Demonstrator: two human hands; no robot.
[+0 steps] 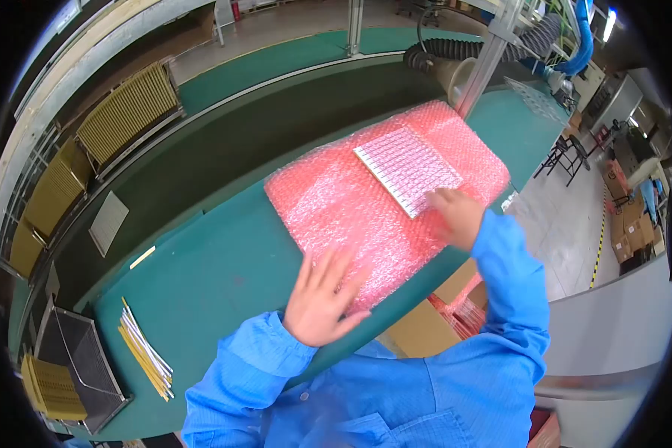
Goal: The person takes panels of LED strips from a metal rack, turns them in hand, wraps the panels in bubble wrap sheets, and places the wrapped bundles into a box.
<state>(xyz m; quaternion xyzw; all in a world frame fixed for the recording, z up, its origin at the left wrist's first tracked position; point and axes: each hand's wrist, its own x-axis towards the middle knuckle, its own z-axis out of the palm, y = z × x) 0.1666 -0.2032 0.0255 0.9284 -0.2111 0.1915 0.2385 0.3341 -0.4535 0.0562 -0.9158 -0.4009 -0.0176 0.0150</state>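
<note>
A sheet of pink bubble wrap (pixel 321 209) lies spread over the green bench. On its far right part rests a stack or panel of white strips (pixel 411 164) with a gridded, ribbed surface; a layer of clear or pink film may cover it, I cannot tell. My left hand (pixel 325 295), fingers spread, is at the near left edge of the wrap. My right hand (pixel 459 216) is beside the panel's near right corner, fingers stretched toward it and thumb apart. Its fingertips are slightly blurred, so contact with the panel is unclear.
Thin white and yellow strips (pixel 145 347) lie on the bench at left, near a black tray (pixel 78 358). A dark conveyor belt (pixel 276 119) runs behind the bench. A metal post (pixel 489 60) stands at the far right. Below the near edge is an open cardboard box (pixel 418 328).
</note>
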